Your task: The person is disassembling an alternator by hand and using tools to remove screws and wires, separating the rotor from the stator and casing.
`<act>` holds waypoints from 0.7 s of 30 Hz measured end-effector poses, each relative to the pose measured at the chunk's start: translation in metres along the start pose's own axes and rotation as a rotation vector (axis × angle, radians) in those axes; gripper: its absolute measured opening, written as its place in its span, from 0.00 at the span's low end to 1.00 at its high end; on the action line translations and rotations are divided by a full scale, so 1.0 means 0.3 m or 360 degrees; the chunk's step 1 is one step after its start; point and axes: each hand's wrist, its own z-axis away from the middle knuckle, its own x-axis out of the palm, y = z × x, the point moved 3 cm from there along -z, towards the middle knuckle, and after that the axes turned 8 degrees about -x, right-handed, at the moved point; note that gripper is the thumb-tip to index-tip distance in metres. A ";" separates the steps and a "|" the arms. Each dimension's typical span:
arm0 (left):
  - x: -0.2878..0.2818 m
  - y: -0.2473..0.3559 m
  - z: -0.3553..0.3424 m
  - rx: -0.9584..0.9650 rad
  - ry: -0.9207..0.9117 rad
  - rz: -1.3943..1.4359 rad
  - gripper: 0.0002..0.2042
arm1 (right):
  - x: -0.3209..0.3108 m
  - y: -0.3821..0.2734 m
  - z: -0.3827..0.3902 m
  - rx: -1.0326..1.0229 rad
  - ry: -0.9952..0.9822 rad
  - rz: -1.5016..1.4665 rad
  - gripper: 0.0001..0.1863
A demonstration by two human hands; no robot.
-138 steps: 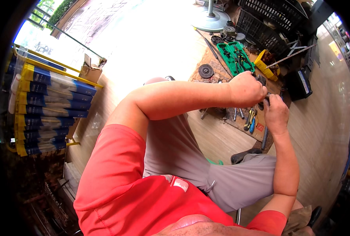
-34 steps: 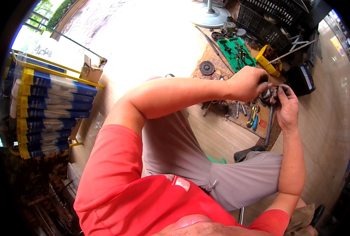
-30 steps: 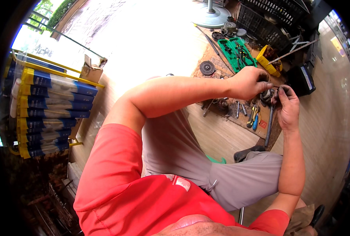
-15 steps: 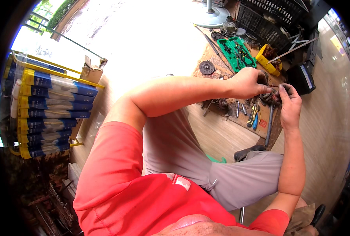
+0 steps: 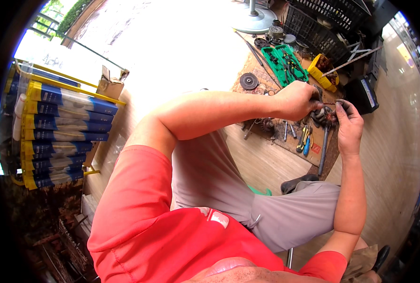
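Observation:
Both hands are above the far right part of a worn board (image 5: 285,145). My left hand (image 5: 295,100) reaches across with its fingers pinched together. My right hand (image 5: 349,123) comes up from below, thumb and forefinger pinched. Between the two sets of fingertips runs a thin, dark reddish wire-like strand (image 5: 329,104), one end in each pinch. Just under it is a greasy dark metal part (image 5: 319,117) with a reddish area, partly covered by my left hand. What exactly this part is I cannot tell.
Pliers and screwdrivers (image 5: 306,140) and a metal bar (image 5: 323,150) lie near my hands. Beyond them are an open green tool case (image 5: 284,64), a yellow container (image 5: 321,70), a black box (image 5: 362,94) and black crates (image 5: 314,35). A round dark disc (image 5: 248,81) lies farther left.
My hands have drawn slightly apart, the left one turning its fingers down more. More of the thin strand shows between them now.

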 end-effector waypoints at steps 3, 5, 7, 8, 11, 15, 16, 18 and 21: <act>0.000 -0.001 -0.003 0.0024 0.0006 -0.0016 0.13 | -0.006 0.006 -0.003 -0.0028 -0.0018 0.0006 0.07; -0.001 0.000 -0.005 -0.0004 -0.0019 -0.0018 0.14 | -0.012 0.010 -0.005 -0.0048 -0.0043 0.0018 0.07; 0.000 -0.001 -0.005 -0.0017 -0.0034 -0.0008 0.14 | -0.014 0.008 -0.004 -0.0067 -0.0075 0.0033 0.07; 0.001 -0.002 -0.006 -0.0015 -0.0035 0.0003 0.14 | -0.015 0.003 -0.003 -0.0086 -0.0085 0.0056 0.07; 0.006 -0.003 -0.007 -0.0036 -0.0063 0.0028 0.15 | -0.017 -0.009 -0.002 -0.0132 -0.0105 0.0109 0.07; 0.007 0.003 -0.006 -0.0084 -0.0112 0.0071 0.15 | -0.012 -0.020 0.000 -0.0121 -0.0059 0.0113 0.08; 0.009 -0.001 -0.007 -0.0091 -0.0124 0.0078 0.16 | -0.008 -0.022 0.000 -0.0108 -0.0036 0.0107 0.08; 0.010 -0.004 -0.010 -0.0098 -0.0148 0.0095 0.16 | -0.014 -0.012 -0.002 -0.0100 -0.0036 0.0100 0.08; 0.007 0.002 -0.008 -0.0096 -0.0109 0.0085 0.17 | -0.021 -0.004 -0.003 -0.0110 -0.0035 0.0130 0.08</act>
